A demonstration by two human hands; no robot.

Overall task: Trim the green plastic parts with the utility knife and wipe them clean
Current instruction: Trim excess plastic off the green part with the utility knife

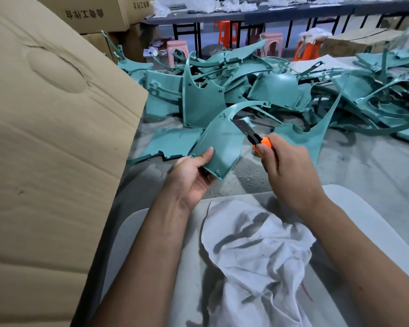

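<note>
Concrete floor (pixel 364 166) at twelve o'clock holds many untrimmed green plastic parts (pixel 276 90); left hand (pixel 191 175) fingers grip one curved green plastic panel (pixel 220 142), right hand (pixel 286 166) fingers grip the orange utility knife (pixel 257 139), trimming under way, wiping not yet begun.

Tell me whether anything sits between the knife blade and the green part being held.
Nothing visible does. The left hand grips the green part at its lower corner, well below the cut. The utility knife in the right hand already has its blade at the part's upper right edge, with no fingers or cloth in between.
</note>
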